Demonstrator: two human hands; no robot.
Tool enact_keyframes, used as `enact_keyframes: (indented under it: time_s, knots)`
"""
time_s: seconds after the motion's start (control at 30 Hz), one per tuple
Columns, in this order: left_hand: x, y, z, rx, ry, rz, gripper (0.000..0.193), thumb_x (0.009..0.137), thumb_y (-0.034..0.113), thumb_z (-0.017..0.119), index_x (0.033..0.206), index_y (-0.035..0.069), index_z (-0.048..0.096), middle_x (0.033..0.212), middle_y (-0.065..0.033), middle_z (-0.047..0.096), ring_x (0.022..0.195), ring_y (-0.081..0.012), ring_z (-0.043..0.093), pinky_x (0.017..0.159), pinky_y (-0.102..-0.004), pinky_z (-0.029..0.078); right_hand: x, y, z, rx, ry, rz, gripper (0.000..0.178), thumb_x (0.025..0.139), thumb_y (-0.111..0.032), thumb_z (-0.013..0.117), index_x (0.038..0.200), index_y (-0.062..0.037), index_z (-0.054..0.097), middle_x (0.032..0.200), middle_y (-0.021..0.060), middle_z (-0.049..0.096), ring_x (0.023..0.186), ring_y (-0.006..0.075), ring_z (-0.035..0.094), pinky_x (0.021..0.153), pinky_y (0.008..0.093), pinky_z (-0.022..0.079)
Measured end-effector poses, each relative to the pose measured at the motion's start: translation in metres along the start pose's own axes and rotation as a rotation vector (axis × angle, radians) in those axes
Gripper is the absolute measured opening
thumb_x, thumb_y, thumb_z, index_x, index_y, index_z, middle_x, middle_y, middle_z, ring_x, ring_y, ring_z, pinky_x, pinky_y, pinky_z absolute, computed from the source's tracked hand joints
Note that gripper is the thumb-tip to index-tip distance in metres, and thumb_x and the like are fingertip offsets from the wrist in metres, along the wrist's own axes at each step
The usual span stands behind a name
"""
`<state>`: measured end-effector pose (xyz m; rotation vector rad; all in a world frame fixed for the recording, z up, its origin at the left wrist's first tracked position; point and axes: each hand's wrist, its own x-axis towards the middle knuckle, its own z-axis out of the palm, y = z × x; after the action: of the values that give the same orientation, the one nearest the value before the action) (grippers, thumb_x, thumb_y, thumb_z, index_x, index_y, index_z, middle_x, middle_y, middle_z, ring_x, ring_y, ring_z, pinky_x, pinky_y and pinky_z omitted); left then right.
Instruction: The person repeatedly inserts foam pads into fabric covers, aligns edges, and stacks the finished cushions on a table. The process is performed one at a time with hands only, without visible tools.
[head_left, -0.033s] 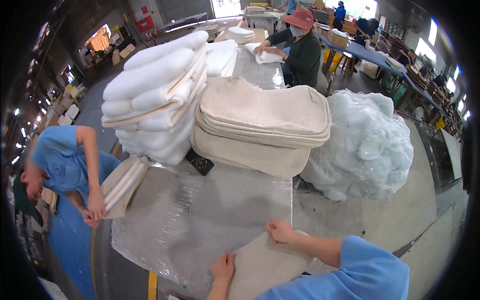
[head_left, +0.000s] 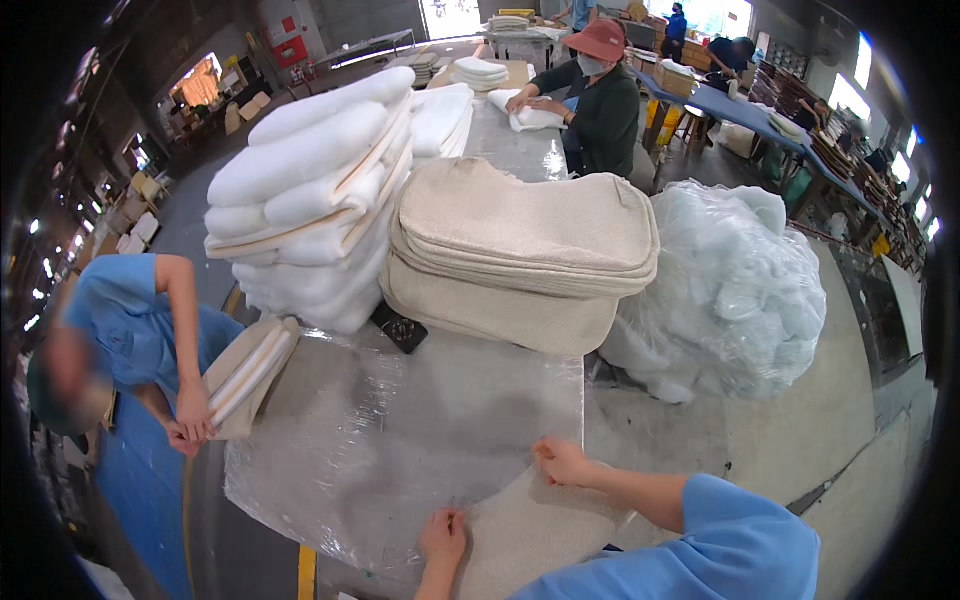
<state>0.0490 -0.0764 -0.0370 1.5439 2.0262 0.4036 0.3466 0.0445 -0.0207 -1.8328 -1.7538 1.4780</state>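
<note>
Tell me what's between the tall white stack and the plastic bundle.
A beige stack lies between the tall white stack and plastic bundle in the head view.

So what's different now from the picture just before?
Nothing visibly changed: nothing was picked up or let go. The left hand and right hand still hold the beige cloth at its edge; the beige stack and white stack stayed put.

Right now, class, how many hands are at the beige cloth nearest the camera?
2: the left hand at the left edge of the beige cloth, the right hand at its far edge. No others show there.
</note>
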Motion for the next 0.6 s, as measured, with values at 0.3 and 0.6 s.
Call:
enact_keyframes:
  time_s: [0.3, 0.6]
  knots:
    - [-0.074, -0.045, -0.037, 0.316, -0.506, -0.377, 0.089, 0.093, 0.076, 0.053, 0.158, 0.016, 0.045, 0.151, -0.0255, 0.053, 0.153, -0.0444, 0.03, 0.123, -0.0586, 0.025, -0.088, -0.003, -0.122, -0.149, -0.346, 0.38, 0.106, 0.086, -0.07, 0.069, 0.157, 0.0001, 0.035, 0.149, 0.0264, 0.053, 0.137, 0.0388, 0.054, 0.109, 0.0452, 0.048]
    - [-0.071, -0.012, -0.035, -0.028, -0.386, -0.737, 0.087, 0.096, 0.071, 0.052, 0.157, 0.01, 0.045, 0.146, -0.0275, 0.057, 0.15, -0.0407, 0.037, 0.122, -0.0503, 0.03, -0.054, 0.016, -0.075, -0.26, -0.49, 0.646, 0.127, 0.08, -0.09, 0.057, 0.143, 0.0185, 0.039, 0.139, 0.0343, 0.056, 0.133, 0.0433, 0.056, 0.106, 0.0456, 0.05]
